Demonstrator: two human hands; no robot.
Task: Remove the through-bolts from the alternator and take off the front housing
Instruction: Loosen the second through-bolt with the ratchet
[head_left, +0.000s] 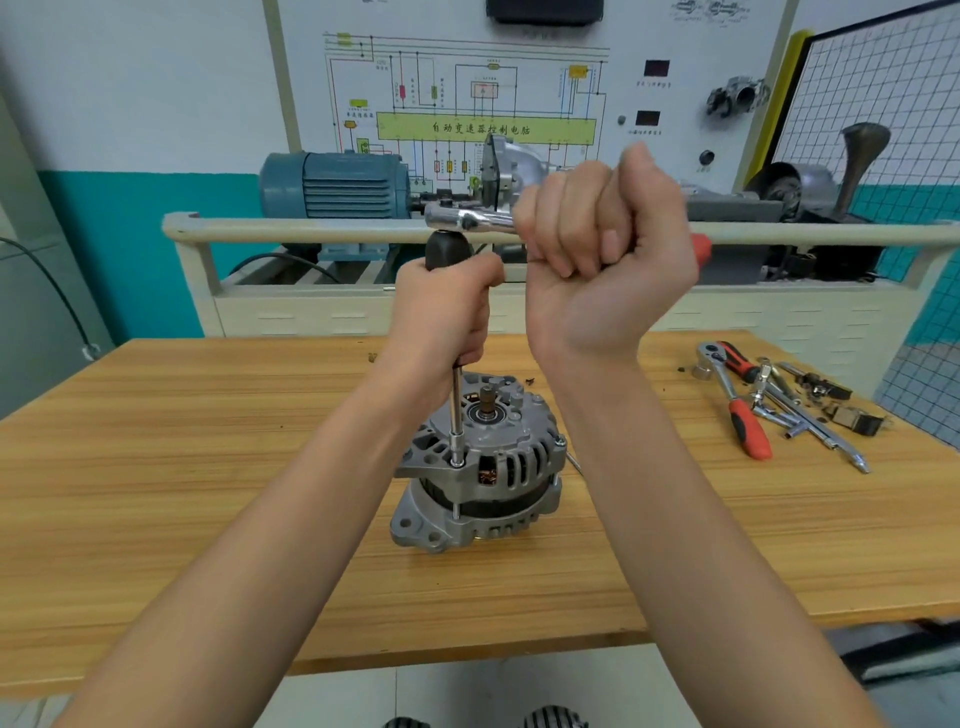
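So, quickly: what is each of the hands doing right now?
Left hand: grips the black driver handle.
Right hand: grips the ratchet handle.

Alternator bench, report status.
Left hand grips driver handle, socket on through-bolt. Right hand grips ratchet. Alternator upright, housing on. Nothing obstructing.

The scene is brightly and evenly lit from above, so the light wooden table shows only a faint, soft shadow around the base of the grey cast-metal alternator. A small glare sits on the chrome head of the ratchet wrench held up high, and the raised right hand is slightly blurred at its knuckles. The wide lens bows the cream rail and the wall lines toward the frame edges, and the white wiring-diagram board behind is soft.
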